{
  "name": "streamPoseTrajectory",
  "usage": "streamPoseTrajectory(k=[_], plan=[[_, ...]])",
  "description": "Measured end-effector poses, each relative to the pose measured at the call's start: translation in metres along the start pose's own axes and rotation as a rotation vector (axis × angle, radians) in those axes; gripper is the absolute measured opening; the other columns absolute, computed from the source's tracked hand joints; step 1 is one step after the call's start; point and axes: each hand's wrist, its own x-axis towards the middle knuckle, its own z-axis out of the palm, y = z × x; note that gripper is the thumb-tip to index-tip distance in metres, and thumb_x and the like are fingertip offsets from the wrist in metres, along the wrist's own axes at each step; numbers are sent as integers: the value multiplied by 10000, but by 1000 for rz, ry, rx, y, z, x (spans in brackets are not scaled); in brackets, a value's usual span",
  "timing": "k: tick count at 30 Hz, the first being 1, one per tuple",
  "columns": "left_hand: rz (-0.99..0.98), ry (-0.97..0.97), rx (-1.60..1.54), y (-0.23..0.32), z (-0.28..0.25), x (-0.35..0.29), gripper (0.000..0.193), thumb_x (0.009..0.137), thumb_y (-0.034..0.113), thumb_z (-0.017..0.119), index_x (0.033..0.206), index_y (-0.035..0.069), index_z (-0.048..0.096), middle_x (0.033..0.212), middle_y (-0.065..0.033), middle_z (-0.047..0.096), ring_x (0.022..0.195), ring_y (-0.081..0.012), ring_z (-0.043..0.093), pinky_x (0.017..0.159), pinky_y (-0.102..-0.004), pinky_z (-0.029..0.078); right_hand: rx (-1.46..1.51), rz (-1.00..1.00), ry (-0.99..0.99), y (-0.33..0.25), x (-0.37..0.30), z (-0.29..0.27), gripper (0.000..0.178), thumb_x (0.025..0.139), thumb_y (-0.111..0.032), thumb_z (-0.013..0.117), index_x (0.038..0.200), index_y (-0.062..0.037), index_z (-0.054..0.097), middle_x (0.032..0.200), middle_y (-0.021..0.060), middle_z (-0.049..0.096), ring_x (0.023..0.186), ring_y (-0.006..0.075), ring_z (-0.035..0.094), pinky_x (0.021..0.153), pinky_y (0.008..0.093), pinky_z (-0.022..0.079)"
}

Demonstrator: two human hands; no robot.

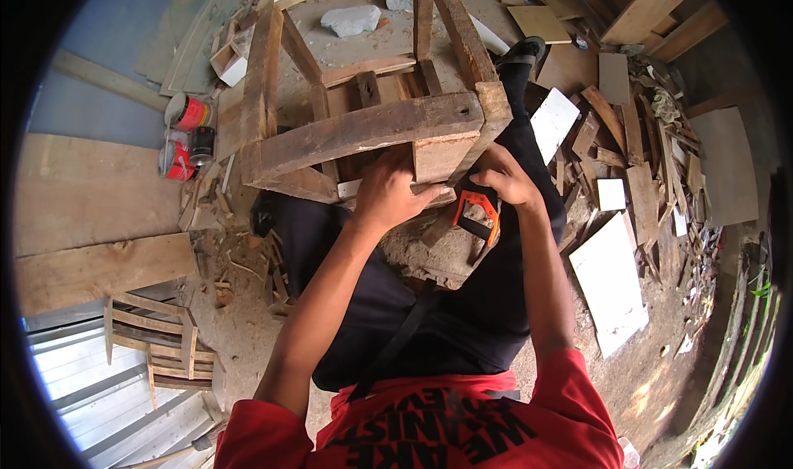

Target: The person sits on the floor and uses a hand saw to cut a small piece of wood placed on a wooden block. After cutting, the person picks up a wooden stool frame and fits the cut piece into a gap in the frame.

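Note:
A rough wooden frame [363, 130], like that of a stool or chair, stands tilted before me between my legs. My left hand [390, 192] is closed around a lower part of it, fingertips hidden behind the front rail and thumb along a short piece of wood. Beside the frame's near right corner post [450, 157] is my right hand [508, 178], its fingers curled in by the wood; what they pinch is hidden. A saw with an orange and black handle [477, 215] sits just below, between my hands, its blade not clearly visible.
Several wood offcuts [640, 192] and white boards [610, 283] litter the ground at right. Red paint cans [188, 114] stand at left, near a plywood sheet [91, 192]. A slatted wooden piece [161, 341] lies lower left. Beyond the frame is a pale stone block [351, 21].

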Motion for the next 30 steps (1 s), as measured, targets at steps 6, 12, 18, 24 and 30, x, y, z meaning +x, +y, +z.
streamPoseTrajectory(k=[6,12,18,24,30], plan=[[-134,62,-7,2,15,-6,344,787,282,778,1049,71,703,992,-132,700,917,-340,666,815,-423,533,185,-60,96,20,-11,16,625,722,-22,509,1345,24,484,1414,118,487,1324,236,443,1088,343,351],[-109,91,-22,6,14,-3,304,796,266,766,1028,78,713,986,-118,704,902,-336,672,782,-422,542,128,-55,173,21,-13,24,663,711,-1,513,1370,40,460,1496,128,394,1379,245,391,1118,349,319],[-125,81,-48,5,13,-2,286,789,250,771,1010,77,718,966,-124,709,855,-347,679,750,-427,548,102,-81,168,17,-12,27,717,702,24,504,1414,46,425,1479,124,417,1364,234,400,1122,346,313],[-93,1,-151,0,3,2,312,805,268,770,1028,59,703,995,-146,705,894,-344,677,782,-412,541,117,-82,215,20,-11,31,568,833,-32,562,1386,36,452,1427,125,463,1275,226,475,1055,368,395],[-115,216,-589,20,-17,13,449,903,283,715,1157,-63,585,1098,-160,656,990,-210,637,860,-355,510,-196,-275,402,-9,-7,52,544,917,-271,667,1324,45,490,1260,150,561,1213,250,506,1055,384,369]])
